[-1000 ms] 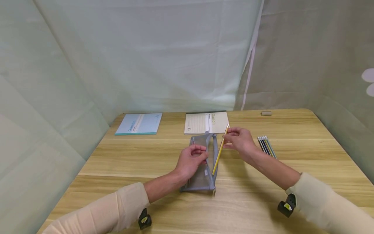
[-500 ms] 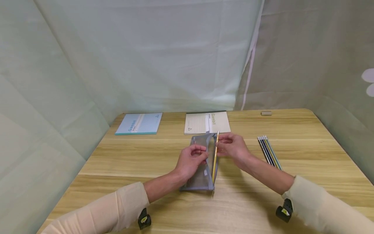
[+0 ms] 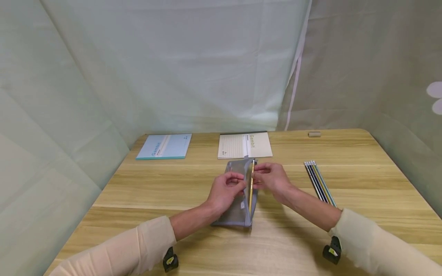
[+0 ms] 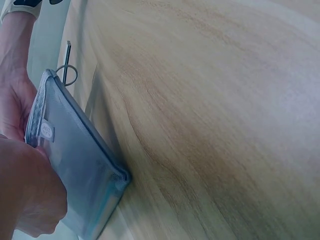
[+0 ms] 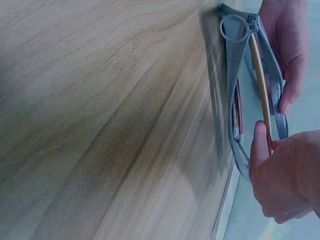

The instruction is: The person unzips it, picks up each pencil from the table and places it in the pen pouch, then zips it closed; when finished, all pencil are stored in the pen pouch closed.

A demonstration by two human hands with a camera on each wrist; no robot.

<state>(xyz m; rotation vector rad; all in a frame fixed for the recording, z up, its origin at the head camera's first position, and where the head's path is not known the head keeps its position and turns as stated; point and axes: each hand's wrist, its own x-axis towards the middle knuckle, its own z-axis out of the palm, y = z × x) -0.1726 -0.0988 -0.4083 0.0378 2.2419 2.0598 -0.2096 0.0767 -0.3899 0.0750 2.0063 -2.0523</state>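
A grey see-through zip pouch [image 3: 232,214] stands on edge at mid-table with its mouth parted. My left hand [image 3: 222,193] pinches the near lip of that mouth between thumb and fingers. On the other side, my right hand [image 3: 274,180] pinches a yellow pencil [image 3: 251,188] by its upper part. The pencil lies along the opening, its lower end inside the pouch. Through the pouch wall in the right wrist view, several pencils [image 5: 237,117] show inside. A ring zip pull [image 5: 234,28] hangs at the pouch's near corner.
Several dark, yellow and blue pencils [image 3: 319,182] lie side by side right of the pouch, partly behind the right forearm. A blue notebook [image 3: 164,146] and a cream notebook [image 3: 235,145] lie along the back. A small brown cylinder [image 3: 314,134] sits near the back edge.
My right hand has moved left and toward me, lowering the yellow pencil from a slant outside the pouch into its mouth. The left hand has kept its place on the pouch.
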